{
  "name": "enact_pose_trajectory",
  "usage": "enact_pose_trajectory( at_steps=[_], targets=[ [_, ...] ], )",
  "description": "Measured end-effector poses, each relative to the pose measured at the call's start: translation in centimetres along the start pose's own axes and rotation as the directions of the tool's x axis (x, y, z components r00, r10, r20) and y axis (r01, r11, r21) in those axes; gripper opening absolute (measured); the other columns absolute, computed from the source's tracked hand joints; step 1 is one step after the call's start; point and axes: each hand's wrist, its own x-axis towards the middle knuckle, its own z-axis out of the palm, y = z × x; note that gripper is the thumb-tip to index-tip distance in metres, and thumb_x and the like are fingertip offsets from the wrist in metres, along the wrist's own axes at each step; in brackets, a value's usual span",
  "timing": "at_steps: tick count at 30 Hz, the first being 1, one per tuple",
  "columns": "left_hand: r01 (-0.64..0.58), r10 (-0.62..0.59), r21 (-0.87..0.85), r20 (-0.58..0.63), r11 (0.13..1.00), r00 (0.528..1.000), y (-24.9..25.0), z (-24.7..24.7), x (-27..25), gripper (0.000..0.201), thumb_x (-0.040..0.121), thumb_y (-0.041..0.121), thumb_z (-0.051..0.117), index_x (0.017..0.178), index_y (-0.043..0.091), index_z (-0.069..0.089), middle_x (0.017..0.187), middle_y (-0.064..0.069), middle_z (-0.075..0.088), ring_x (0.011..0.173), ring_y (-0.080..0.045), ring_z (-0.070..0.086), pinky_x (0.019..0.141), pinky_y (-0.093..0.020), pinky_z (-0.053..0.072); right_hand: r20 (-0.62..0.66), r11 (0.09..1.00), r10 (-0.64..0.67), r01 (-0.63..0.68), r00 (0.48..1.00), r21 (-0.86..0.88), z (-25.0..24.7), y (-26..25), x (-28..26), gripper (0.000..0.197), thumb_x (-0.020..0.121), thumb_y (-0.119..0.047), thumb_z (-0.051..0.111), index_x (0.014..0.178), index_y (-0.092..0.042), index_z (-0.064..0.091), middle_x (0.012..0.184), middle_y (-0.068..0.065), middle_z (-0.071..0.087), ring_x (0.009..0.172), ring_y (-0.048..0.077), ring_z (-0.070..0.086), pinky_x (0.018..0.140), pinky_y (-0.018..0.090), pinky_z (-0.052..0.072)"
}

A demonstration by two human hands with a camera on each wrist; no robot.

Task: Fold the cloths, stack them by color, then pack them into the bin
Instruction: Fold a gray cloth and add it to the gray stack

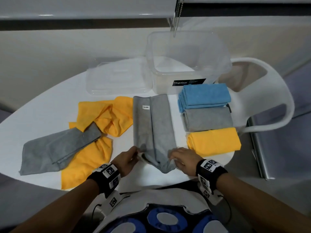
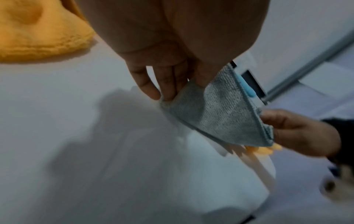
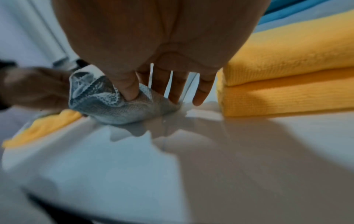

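Observation:
A grey cloth (image 1: 153, 125), folded into a long strip, lies down the middle of the white table (image 1: 42, 115). My left hand (image 1: 130, 157) pinches its near left corner and my right hand (image 1: 179, 157) pinches its near right corner, both lifted slightly. The left wrist view shows the grey cloth (image 2: 216, 112) between the left fingers (image 2: 168, 84). In the right wrist view the thumb presses the grey cloth (image 3: 122, 104). Folded blue (image 1: 204, 95), grey (image 1: 207, 120) and yellow (image 1: 214, 141) stacks sit at the right. The clear bin (image 1: 186, 63) stands behind.
Unfolded yellow cloths (image 1: 107, 115) and a loose grey cloth (image 1: 58, 148) lie at the left. The bin's clear lid (image 1: 117, 78) rests behind them. A white chair (image 1: 269, 98) stands past the table's right edge.

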Motion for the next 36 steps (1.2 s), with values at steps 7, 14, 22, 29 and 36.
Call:
enact_pose_trajectory(
  at_steps=[7, 14, 22, 29, 36],
  targets=[
    [0.348, -0.387, -0.565, 0.054, 0.749, 0.92, -1.7, 0.4, 0.8, 0.008, 0.098, 0.012, 0.048, 0.092, 0.016, 0.051, 0.077, -0.013, 0.058, 0.064, -0.025, 0.055, 0.069, -0.042, 0.053, 0.179, 0.786, 0.358, -0.399, 0.917, 0.473, -0.9, -0.6, 0.6, 0.033, 0.093, -0.033, 0.037, 0.124, -0.029, 0.049, 0.107, -0.001, 0.063, 0.095, 0.018, 0.059, 0.085, 0.031, 0.046],
    [0.371, -0.38, -0.569, 0.108, 0.734, 0.919, -1.3, -0.6, 1.3, 0.018, 0.093, 0.028, 0.061, 0.104, 0.014, 0.057, 0.091, -0.01, 0.068, 0.074, -0.025, 0.064, 0.07, -0.037, 0.057, 0.208, 0.753, 0.374, -0.427, 0.904, 0.501, -2.0, -0.7, 2.2, 0.042, 0.089, -0.046, 0.06, 0.124, -0.026, 0.046, 0.112, -0.005, 0.066, 0.101, 0.015, 0.063, 0.091, 0.032, 0.051],
    [0.384, -0.422, -0.451, 0.017, 0.806, 0.906, -0.7, -1.3, 2.2, 0.01, 0.097, 0.028, 0.052, 0.097, 0.018, 0.054, 0.078, -0.004, 0.068, 0.065, -0.022, 0.065, 0.066, -0.036, 0.059, 0.057, 0.801, 0.482, -0.466, 0.874, 0.376, -1.2, -0.2, 3.7, 0.042, 0.1, -0.034, 0.047, 0.135, -0.009, 0.045, 0.09, 0.003, 0.066, 0.082, 0.022, 0.063, 0.076, 0.033, 0.052],
    [0.392, -0.421, -0.329, -0.018, 0.859, 0.907, -0.8, -1.8, 2.1, 0.009, 0.095, 0.032, 0.054, 0.096, 0.023, 0.051, 0.075, -0.001, 0.072, 0.069, -0.026, 0.07, 0.067, -0.04, 0.06, -0.055, 0.83, 0.494, -0.451, 0.868, 0.329, -0.9, -0.9, 3.4, 0.036, 0.098, -0.032, 0.052, 0.127, -0.012, 0.045, 0.076, -0.007, 0.056, 0.073, 0.015, 0.056, 0.061, 0.023, 0.042],
    [0.293, -0.331, -0.285, -0.093, 0.913, 0.939, -0.4, -2.7, 1.8, 0.023, 0.092, 0.028, 0.059, 0.112, 0.023, 0.048, 0.097, 0.002, 0.07, 0.076, -0.014, 0.067, 0.073, -0.035, 0.057, -0.145, 0.876, 0.428, -0.37, 0.892, 0.31, -1.7, -1.8, 2.3, 0.051, 0.092, -0.023, 0.057, 0.138, -0.015, 0.038, 0.114, 0.007, 0.054, 0.099, 0.022, 0.056, 0.086, 0.029, 0.047]
  ],
)
